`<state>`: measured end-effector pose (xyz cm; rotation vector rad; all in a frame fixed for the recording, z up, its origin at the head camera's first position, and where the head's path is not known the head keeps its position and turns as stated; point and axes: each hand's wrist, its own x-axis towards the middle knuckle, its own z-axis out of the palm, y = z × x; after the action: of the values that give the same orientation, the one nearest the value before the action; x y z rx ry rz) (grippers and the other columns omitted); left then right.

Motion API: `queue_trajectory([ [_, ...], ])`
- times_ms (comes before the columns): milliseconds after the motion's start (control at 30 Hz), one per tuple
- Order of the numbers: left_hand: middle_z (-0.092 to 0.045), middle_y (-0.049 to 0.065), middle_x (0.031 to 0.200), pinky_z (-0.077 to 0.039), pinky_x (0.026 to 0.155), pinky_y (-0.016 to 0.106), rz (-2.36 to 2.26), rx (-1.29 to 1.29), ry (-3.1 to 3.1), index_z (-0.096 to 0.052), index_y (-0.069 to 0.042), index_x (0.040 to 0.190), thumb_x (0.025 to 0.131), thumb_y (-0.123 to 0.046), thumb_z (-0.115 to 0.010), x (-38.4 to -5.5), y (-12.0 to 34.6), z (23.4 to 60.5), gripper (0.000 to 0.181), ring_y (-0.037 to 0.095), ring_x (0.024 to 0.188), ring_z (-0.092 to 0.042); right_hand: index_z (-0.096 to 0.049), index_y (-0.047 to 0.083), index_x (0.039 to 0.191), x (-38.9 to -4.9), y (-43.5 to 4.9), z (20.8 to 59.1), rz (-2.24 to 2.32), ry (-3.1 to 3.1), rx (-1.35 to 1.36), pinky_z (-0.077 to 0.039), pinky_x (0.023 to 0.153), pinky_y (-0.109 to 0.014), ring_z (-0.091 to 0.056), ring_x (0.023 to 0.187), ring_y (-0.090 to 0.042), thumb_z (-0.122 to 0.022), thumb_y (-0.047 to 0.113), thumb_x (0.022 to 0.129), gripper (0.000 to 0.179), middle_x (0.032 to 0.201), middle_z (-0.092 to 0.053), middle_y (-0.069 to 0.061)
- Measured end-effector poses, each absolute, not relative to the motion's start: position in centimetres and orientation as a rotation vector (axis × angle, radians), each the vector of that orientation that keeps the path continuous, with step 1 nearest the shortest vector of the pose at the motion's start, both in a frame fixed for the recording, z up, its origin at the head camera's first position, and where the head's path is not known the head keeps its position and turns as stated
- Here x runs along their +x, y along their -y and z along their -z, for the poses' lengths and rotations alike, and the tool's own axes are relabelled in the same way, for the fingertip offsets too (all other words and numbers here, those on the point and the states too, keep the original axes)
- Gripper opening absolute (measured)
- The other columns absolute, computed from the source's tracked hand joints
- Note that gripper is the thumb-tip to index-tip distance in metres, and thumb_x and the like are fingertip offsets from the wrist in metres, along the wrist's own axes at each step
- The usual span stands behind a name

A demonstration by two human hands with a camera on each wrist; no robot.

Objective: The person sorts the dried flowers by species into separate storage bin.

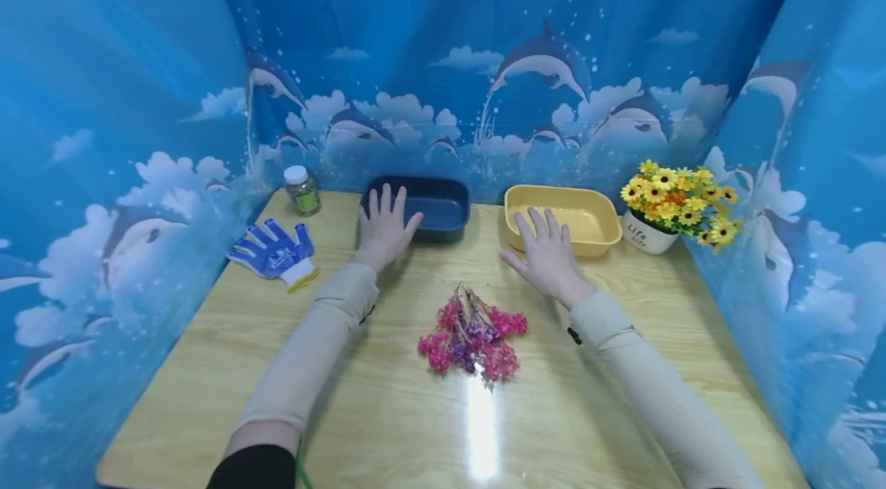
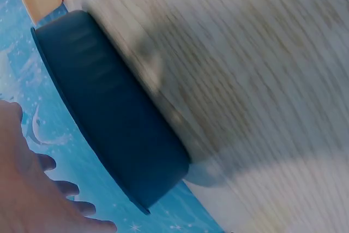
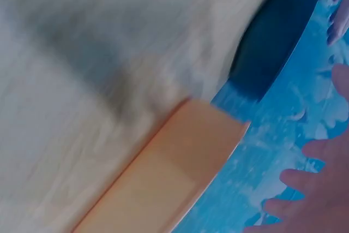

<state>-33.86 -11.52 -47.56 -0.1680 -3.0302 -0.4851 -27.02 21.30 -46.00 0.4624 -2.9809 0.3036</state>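
My left hand, its fingers spread, hovers at the near left side of a dark blue plastic basin. The left wrist view shows that hand apart from the basin's outer wall. Fingers spread too, my right hand is over the near left part of a yellow plastic basin. In the right wrist view a gap separates this hand from the yellow basin. Neither hand holds anything. Between the forearms lies a bunch of pink and purple dried flowers.
On the wooden table, a blue and white work glove lies at the left, with a white-capped jar behind it. A white pot of yellow flowers stands at the back right. A dolphin-print curtain surrounds the table's back and sides.
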Motion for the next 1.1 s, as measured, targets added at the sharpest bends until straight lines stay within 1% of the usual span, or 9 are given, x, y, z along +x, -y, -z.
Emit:
queue_trajectory([
  [100,-0.003,0.017,0.179,-0.013,0.131,0.071,0.528,-0.12,3.023,-0.01,-0.02,0.171,0.11,-0.062,-0.033,-34.0,12.3,47.5,0.078,0.046,0.165,-0.003,-0.025,0.015,0.168,-25.9,-20.5,46.4,-0.325,2.991,0.526,-0.019,0.124,-0.08,-0.017,0.159,-0.053,-0.054,0.065,0.101,0.088,0.172,-0.025,-0.023],
  [233,-0.01,0.021,0.177,-0.017,0.132,0.068,0.676,-0.031,2.962,-0.015,-0.015,0.17,0.11,-0.058,-0.039,-34.1,13.4,47.5,0.078,0.047,0.163,-0.012,-0.034,0.014,0.165,-24.1,-19.7,47.2,-0.396,3.013,0.617,-0.031,0.121,-0.075,-0.033,0.152,-0.052,-0.062,0.067,0.096,0.09,0.167,-0.035,-0.022],
  [400,-0.021,0.024,0.173,-0.025,0.13,0.066,0.843,0.065,2.88,-0.021,-0.013,0.168,0.109,-0.051,-0.046,-34.3,15.3,47.5,0.075,0.047,0.161,-0.019,-0.046,0.012,0.158,-22.2,-18.9,48.1,-0.421,3.074,0.698,-0.047,0.108,-0.072,-0.049,0.138,-0.049,-0.069,0.065,0.092,0.088,0.155,-0.048,-0.021],
  [533,-0.027,0.024,0.171,-0.032,0.126,0.065,0.892,0.115,2.867,-0.023,-0.01,0.168,0.109,-0.047,-0.046,-34.7,16.5,47.8,0.073,0.047,0.158,-0.026,-0.052,0.013,0.154,-21.1,-18.5,48.3,-0.419,3.161,0.69,-0.057,0.097,-0.062,-0.055,0.127,-0.042,-0.07,0.061,0.093,0.08,0.148,-0.055,-0.017],
  [700,-0.027,0.024,0.17,-0.033,0.127,0.063,1.006,0.186,2.865,-0.021,-0.007,0.167,0.109,-0.04,-0.046,-35.0,17.3,48.4,0.072,0.046,0.157,-0.027,-0.06,0.013,0.146,-20.6,-18.4,48.4,-0.414,3.227,0.666,-0.06,0.089,-0.049,-0.058,0.117,-0.033,-0.074,0.046,0.096,0.062,0.139,-0.059,-0.014],
  [833,-0.027,0.025,0.17,-0.031,0.128,0.063,1.114,0.23,2.841,-0.02,-0.007,0.167,0.109,-0.035,-0.048,-35.3,17.5,49.0,0.07,0.047,0.156,-0.028,-0.064,0.008,0.14,-20.6,-18.5,48.7,-0.432,3.232,0.641,-0.061,0.087,-0.046,-0.061,0.106,-0.029,-0.074,0.03,0.096,0.05,0.128,-0.063,-0.014],
  [933,-0.026,0.025,0.17,-0.028,0.13,0.062,1.208,0.254,2.817,-0.019,-0.007,0.168,0.109,-0.031,-0.048,-35.6,17.6,49.5,0.07,0.047,0.157,-0.028,-0.065,0.005,0.138,-20.8,-18.6,48.9,-0.433,3.233,0.607,-0.061,0.086,-0.047,-0.063,0.1,-0.028,-0.071,0.022,0.096,0.046,0.122,-0.064,-0.014],
  [1033,-0.026,0.027,0.17,-0.027,0.131,0.061,1.317,0.27,2.78,-0.018,-0.004,0.167,0.108,-0.028,-0.048,-35.8,17.8,49.8,0.07,0.048,0.156,-0.029,-0.064,0.003,0.138,-20.9,-18.7,49.0,-0.433,3.245,0.566,-0.062,0.087,-0.049,-0.064,0.1,-0.03,-0.069,0.02,0.096,0.045,0.121,-0.064,-0.016],
  [1100,-0.03,0.029,0.168,-0.028,0.131,0.06,1.388,0.285,2.747,-0.017,-0.002,0.167,0.108,-0.027,-0.047,-35.9,18.0,50.1,0.07,0.048,0.155,-0.032,-0.063,0.004,0.139,-20.8,-18.7,48.9,-0.44,3.26,0.532,-0.061,0.09,-0.051,-0.064,0.104,-0.032,-0.07,0.025,0.097,0.047,0.125,-0.064,-0.017],
])
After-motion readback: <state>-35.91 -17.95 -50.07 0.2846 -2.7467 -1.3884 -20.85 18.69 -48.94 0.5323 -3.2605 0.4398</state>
